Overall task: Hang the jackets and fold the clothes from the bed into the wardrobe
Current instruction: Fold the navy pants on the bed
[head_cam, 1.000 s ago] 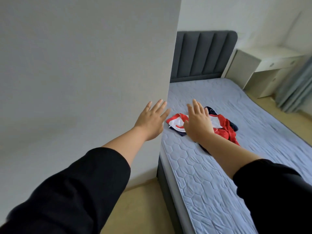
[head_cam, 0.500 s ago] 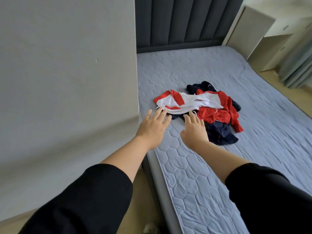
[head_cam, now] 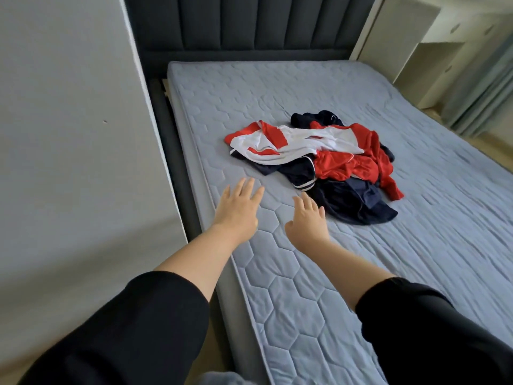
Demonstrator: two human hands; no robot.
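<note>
Both hands are out over the mattress [head_cam: 277,287], fingers straight and spread, holding nothing. The left hand [head_cam: 238,209] sits near the bed's edge, the right hand [head_cam: 308,220] just short of the clothes pile [head_cam: 313,159] — red, white and navy stuff heaped mid-bed. Dark headboard [head_cam: 249,23] behind, grey wall panel [head_cam: 69,134] on the left.

Bed [head_cam: 277,87]: bare mattress [head_cam: 291,287], pale blue-grey, quilted in a hexagon pattern near the edge and in wavy lines further across. Dark grey padded headboard [head_cam: 249,23] with vertical channels; dark frame visible along the mattress's left side. Lying directly on it, near the middle: one loose pile of clothes [head_cam: 319,162], comprising a red and white garment [head_cam: 291,143] on top, a crumpled red piece [head_cam: 349,165], and navy pieces [head_cam: 349,204] beneath.
</note>
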